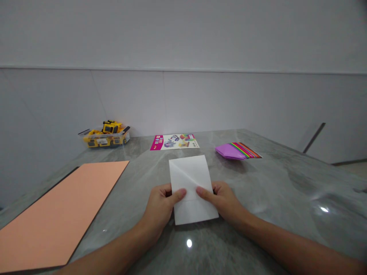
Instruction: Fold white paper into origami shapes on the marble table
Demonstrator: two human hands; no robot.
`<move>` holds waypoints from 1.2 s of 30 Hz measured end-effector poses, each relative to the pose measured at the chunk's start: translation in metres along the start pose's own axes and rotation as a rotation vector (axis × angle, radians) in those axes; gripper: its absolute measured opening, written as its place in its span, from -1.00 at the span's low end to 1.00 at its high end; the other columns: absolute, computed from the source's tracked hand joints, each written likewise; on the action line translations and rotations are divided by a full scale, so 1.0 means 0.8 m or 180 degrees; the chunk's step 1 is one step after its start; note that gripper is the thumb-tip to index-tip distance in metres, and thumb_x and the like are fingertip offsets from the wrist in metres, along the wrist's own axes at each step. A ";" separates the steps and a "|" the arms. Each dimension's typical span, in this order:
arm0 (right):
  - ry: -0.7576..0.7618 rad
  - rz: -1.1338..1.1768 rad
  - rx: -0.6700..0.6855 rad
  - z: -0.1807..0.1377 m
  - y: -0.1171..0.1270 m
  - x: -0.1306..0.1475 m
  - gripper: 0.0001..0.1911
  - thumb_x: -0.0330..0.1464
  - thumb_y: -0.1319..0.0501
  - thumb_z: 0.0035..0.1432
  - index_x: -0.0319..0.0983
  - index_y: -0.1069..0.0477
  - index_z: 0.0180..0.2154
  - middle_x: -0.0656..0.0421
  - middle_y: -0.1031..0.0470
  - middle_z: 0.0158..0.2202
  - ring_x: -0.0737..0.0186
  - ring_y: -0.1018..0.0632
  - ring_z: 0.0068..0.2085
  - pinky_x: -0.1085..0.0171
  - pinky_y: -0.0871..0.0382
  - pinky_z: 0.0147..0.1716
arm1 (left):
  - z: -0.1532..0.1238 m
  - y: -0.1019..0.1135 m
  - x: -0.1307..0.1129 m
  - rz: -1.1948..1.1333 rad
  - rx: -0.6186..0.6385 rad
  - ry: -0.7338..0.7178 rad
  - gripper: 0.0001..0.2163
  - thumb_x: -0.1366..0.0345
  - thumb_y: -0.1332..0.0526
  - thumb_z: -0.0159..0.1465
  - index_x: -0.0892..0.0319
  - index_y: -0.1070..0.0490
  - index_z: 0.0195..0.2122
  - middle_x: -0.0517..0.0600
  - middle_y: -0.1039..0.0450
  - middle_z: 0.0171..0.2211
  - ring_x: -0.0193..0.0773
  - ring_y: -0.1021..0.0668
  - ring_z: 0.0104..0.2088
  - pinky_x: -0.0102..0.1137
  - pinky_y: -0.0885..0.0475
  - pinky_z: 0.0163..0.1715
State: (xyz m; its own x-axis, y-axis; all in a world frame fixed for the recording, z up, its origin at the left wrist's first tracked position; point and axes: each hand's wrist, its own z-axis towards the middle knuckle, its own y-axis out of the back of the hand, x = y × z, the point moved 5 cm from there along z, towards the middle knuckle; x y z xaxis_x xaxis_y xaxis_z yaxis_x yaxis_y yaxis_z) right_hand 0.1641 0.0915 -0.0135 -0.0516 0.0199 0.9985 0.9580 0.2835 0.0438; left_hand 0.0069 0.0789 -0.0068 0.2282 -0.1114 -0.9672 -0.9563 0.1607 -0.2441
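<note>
A white sheet of paper (190, 179) lies on the grey marble table (275, 191) in front of me, with faint fold creases across it. My left hand (161, 208) grips its left edge, thumb on top and fingers curled under. My right hand (222, 199) grips the right edge the same way. The two thumbs nearly meet over the middle of the sheet.
A large orange board (57, 210) lies at the left. At the back stand a yellow toy truck in a clear box (105, 135), a printed instruction sheet (174, 141) and a stack of coloured papers with a purple one on top (236, 150). A grey wall runs behind.
</note>
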 end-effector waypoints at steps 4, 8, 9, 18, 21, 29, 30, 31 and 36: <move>-0.0052 0.0057 0.0004 -0.001 0.001 -0.004 -0.50 0.01 -0.26 -0.06 -0.35 -0.48 -0.46 0.09 -0.49 -0.51 0.29 -0.44 -0.53 0.34 -0.24 -0.56 | 0.001 -0.003 -0.001 -0.0030 0.0059 0.0011 -0.75 0.22 -0.33 0.10 0.31 -0.55 -0.28 0.15 -0.59 -0.36 -0.11 -0.58 -0.39 -0.26 -0.45 -0.32; -0.0080 -0.0051 0.0101 -0.007 -0.007 -0.002 -0.51 0.00 -0.29 -0.08 -0.35 -0.45 -0.53 0.12 -0.45 -0.57 0.34 -0.39 -0.57 0.37 -0.17 -0.60 | 0.000 -0.003 -0.002 -0.0072 -0.0199 -0.0012 -0.73 0.20 -0.36 0.06 0.31 -0.53 -0.30 0.15 -0.59 -0.36 -0.12 -0.58 -0.43 -0.28 -0.46 -0.39; -0.0095 -0.0055 0.0150 -0.008 -0.010 -0.001 -0.52 0.00 -0.29 -0.08 -0.35 -0.45 -0.54 0.12 -0.45 -0.57 0.35 -0.38 -0.58 0.38 -0.17 -0.61 | 0.000 -0.003 -0.001 -0.0096 -0.0259 0.0015 -0.73 0.20 -0.36 0.06 0.32 -0.53 -0.32 0.16 -0.58 -0.37 -0.12 -0.58 -0.44 -0.28 -0.46 -0.40; 0.0032 0.0073 0.0299 -0.006 -0.015 0.003 -0.57 -0.07 -0.32 -0.08 -0.34 -0.52 -0.37 0.05 -0.55 -0.40 0.23 -0.50 -0.43 0.30 -0.34 -0.44 | -0.004 -0.005 -0.002 0.0077 -0.0336 -0.0024 -0.74 0.22 -0.37 0.03 0.33 -0.54 -0.35 0.14 -0.59 -0.40 -0.10 -0.58 -0.46 -0.29 -0.47 -0.44; 0.0103 0.0119 0.0268 -0.008 -0.015 0.004 -0.61 -0.09 -0.32 -0.06 -0.33 -0.52 -0.39 0.07 -0.55 -0.39 0.21 -0.51 -0.41 0.28 -0.36 -0.43 | -0.004 -0.006 -0.001 0.0253 -0.0324 0.0097 -0.75 0.23 -0.39 0.01 0.32 -0.54 -0.37 0.15 -0.59 -0.39 -0.11 -0.58 -0.46 -0.31 -0.47 -0.46; 0.0228 -0.0098 0.0247 -0.006 -0.018 0.005 -0.65 -0.14 -0.32 -0.04 -0.31 -0.52 -0.34 0.07 -0.57 -0.37 0.20 -0.53 -0.40 0.27 -0.38 -0.44 | 0.000 -0.006 -0.004 -0.0048 -0.0434 -0.0006 -0.76 0.25 -0.40 -0.04 0.30 -0.54 -0.38 0.09 -0.58 -0.42 -0.16 -0.58 -0.47 -0.34 -0.49 -0.46; 0.0267 -0.0152 0.0225 -0.005 -0.017 0.006 -0.66 -0.15 -0.31 -0.03 -0.31 -0.52 -0.33 0.07 -0.57 -0.34 0.18 -0.54 -0.37 0.26 -0.39 -0.42 | 0.001 -0.005 -0.005 -0.0026 -0.0464 -0.0065 -0.76 0.25 -0.40 -0.04 0.30 -0.54 -0.39 0.09 -0.58 -0.42 -0.16 -0.58 -0.47 -0.34 -0.49 -0.46; 0.0300 -0.0175 0.0198 -0.004 -0.017 0.006 -0.67 -0.16 -0.31 -0.02 -0.30 -0.52 -0.31 0.06 -0.58 -0.32 0.17 -0.55 -0.35 0.25 -0.40 -0.40 | 0.002 -0.005 -0.006 0.0024 -0.0478 -0.0137 -0.75 0.25 -0.40 -0.05 0.30 -0.54 -0.39 0.09 -0.58 -0.41 -0.16 -0.58 -0.46 -0.35 -0.49 -0.46; 0.0288 -0.0119 0.0090 -0.001 -0.014 0.006 -0.69 -0.19 -0.30 -0.01 -0.31 -0.51 -0.31 0.06 -0.58 -0.33 0.16 -0.56 -0.37 0.24 -0.42 -0.41 | 0.009 0.000 -0.008 0.0113 -0.0593 -0.0350 -0.74 0.17 -0.37 0.01 0.28 -0.53 -0.41 0.06 -0.57 -0.46 -0.19 -0.56 -0.51 -0.39 -0.45 -0.54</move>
State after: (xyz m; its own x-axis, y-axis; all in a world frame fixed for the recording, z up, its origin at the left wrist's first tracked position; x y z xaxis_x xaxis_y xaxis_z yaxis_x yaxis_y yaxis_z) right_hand 0.1534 0.0880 -0.0094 -0.0601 -0.0775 0.9952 0.9474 0.3094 0.0814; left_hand 0.0064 0.0863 -0.0009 0.2024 0.0004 -0.9793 -0.9790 -0.0225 -0.2024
